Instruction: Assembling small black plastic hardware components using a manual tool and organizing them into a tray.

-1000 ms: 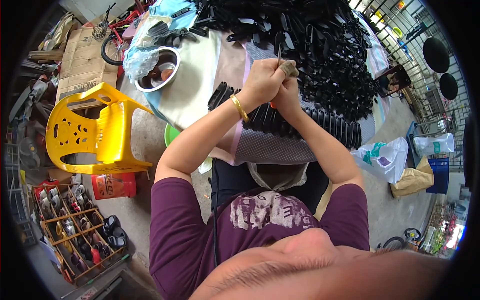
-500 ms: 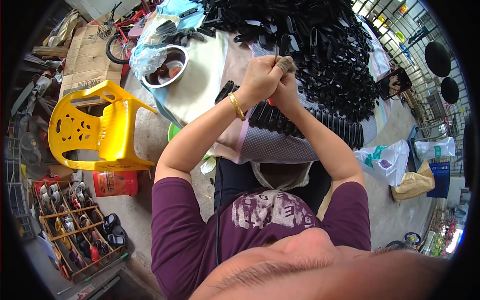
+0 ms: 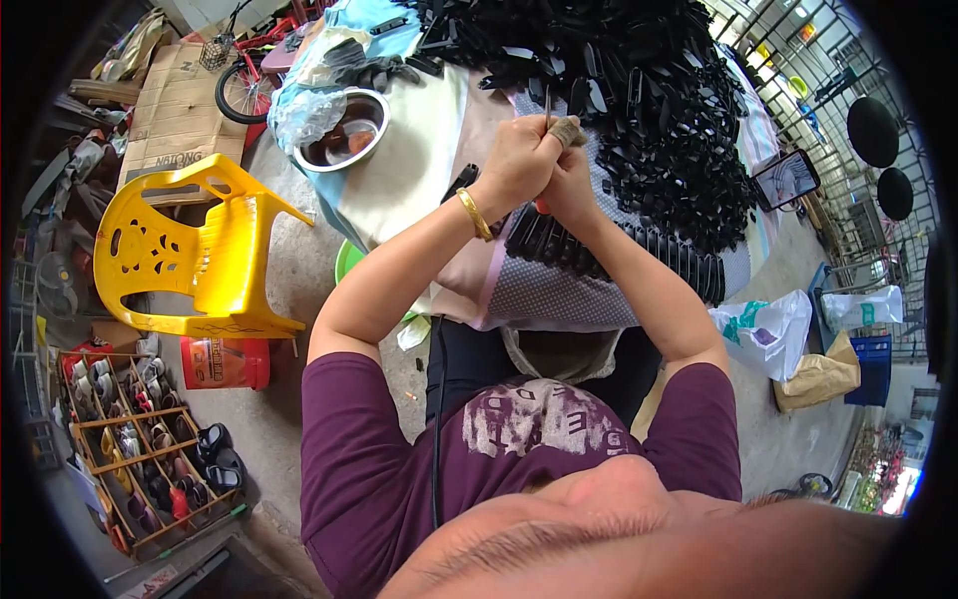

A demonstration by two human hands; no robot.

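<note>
My left hand [image 3: 521,160] and my right hand [image 3: 572,188] are pressed together above the near part of the table, both closed. A thin metal blade [image 3: 547,103] sticks up from between them. A bit of red handle [image 3: 542,207] shows below my right hand, apparently the same tool. What my left fingers grip is hidden. A tan wrap [image 3: 566,132] covers a finger where the hands meet. Just beyond lies a big heap of black plastic pieces [image 3: 659,130]. A row of similar black pieces [image 3: 639,262] lines the near table edge, partly behind my right forearm.
On the cloth-covered table [image 3: 414,150], a metal bowl [image 3: 377,150] with a clear plastic bag stands at left. A phone [image 3: 786,180] is propped at the right edge. A yellow chair [image 3: 225,265], a red bucket [image 3: 227,362] and a white bag [image 3: 768,334] stand around.
The view has shifted slightly, and the phone's screen looks lighter. My hands stay pressed together in nearly the same place, with the blade still upright between them.
</note>
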